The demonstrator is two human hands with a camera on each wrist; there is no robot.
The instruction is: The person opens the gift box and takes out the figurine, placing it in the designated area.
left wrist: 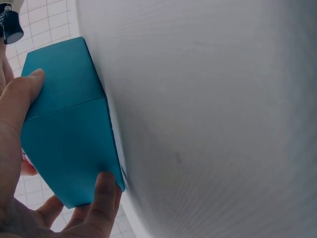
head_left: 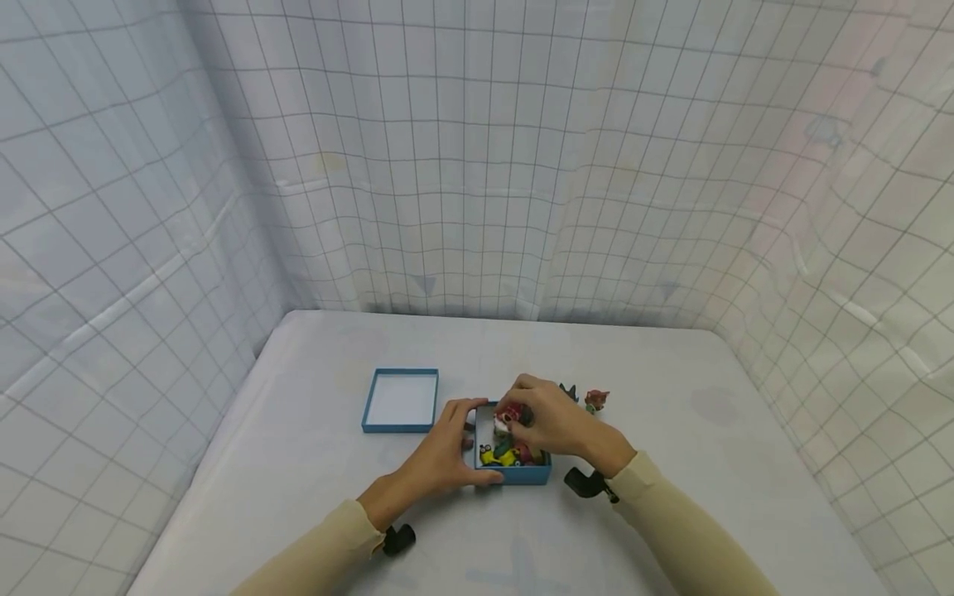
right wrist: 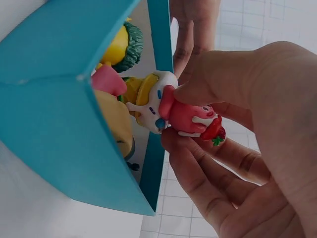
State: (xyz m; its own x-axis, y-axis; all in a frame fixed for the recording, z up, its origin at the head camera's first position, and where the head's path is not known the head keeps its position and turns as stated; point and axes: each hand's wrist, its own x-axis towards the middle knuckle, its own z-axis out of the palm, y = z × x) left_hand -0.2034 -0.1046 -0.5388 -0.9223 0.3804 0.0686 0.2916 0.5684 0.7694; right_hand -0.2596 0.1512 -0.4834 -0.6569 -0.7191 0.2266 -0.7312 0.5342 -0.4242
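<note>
A blue open-topped box [head_left: 525, 475] stands on the table in the head view. My left hand [head_left: 443, 455] grips its left side, thumb at the near wall and fingers toward the far corner. The left wrist view shows the thumb [left wrist: 29, 91] and fingers spread over two outer faces. Over the box, my right hand [head_left: 555, 420] pinches a small figurine [right wrist: 185, 111] between thumb and fingers. It has a pink rounded part, a red strawberry and a white-and-yellow part. Inside the box lie several colourful figurines, one yellow with a green ruffled part [right wrist: 131, 47].
A shallow blue-rimmed lid [head_left: 400, 429] lies to the left of the box, white inside. Behind the right hand are a reddish-brown figurine [head_left: 596, 401] and a dark one [head_left: 570, 391], partly hidden. White gridded curtains [head_left: 477, 165] enclose the white table [head_left: 313, 372].
</note>
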